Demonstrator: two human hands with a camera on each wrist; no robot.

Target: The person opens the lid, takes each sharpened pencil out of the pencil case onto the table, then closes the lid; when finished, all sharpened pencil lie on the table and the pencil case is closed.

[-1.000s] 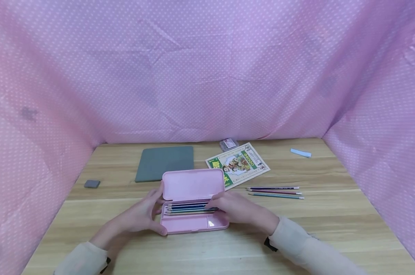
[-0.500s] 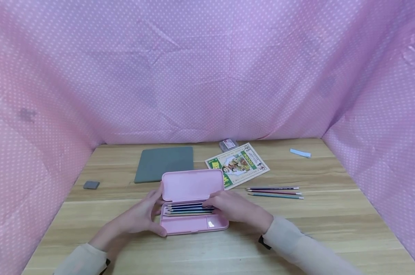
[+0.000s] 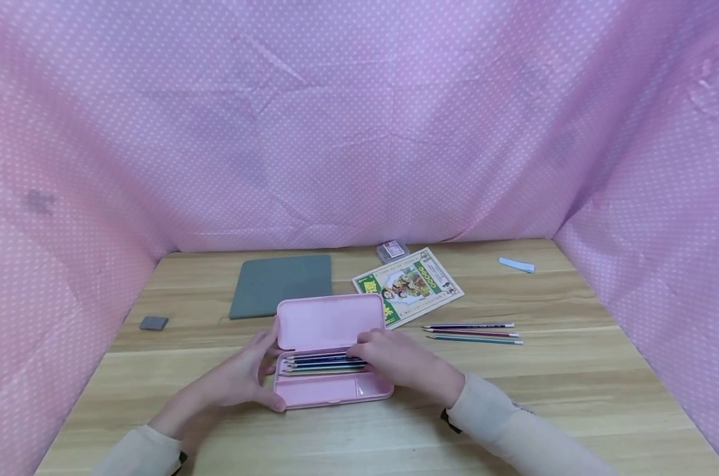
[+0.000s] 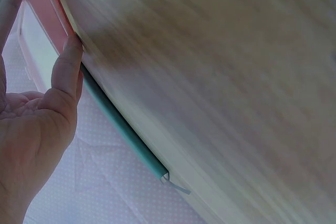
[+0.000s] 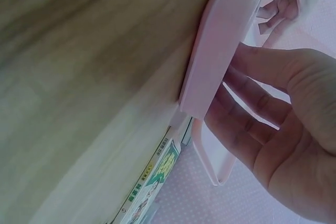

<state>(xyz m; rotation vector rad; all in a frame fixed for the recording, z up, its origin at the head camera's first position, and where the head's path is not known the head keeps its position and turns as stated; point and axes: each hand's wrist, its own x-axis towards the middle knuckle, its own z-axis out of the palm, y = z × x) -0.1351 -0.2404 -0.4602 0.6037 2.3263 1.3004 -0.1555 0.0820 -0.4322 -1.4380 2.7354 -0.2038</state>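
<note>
A pink pencil case [image 3: 314, 395] lies with its lid [image 3: 331, 322] up and several pencils [image 3: 320, 370] side by side in its long back compartment. My left hand [image 3: 237, 377] holds the case's left end, thumb at the front corner and fingers behind. In the left wrist view its thumb [image 4: 68, 66] presses the pink edge. My right hand [image 3: 397, 360] reaches in over the right end, fingers curled at the pencils' far ends. In the right wrist view those fingers [image 5: 244, 116] dip behind the case wall [image 5: 220, 51], which hides the fingertips.
Three loose pencils [image 3: 472, 333] lie right of the case. Behind it are a grey-green notebook [image 3: 282, 284], an illustrated booklet [image 3: 415, 284] and a small clear box [image 3: 391, 250]. A grey eraser [image 3: 153, 322] sits far left, a pale strip [image 3: 516, 264] far right.
My right hand has shifted slightly left along the pencils in the case. The left hand keeps its hold on the case's left end. The whole head view has drifted a little.
</note>
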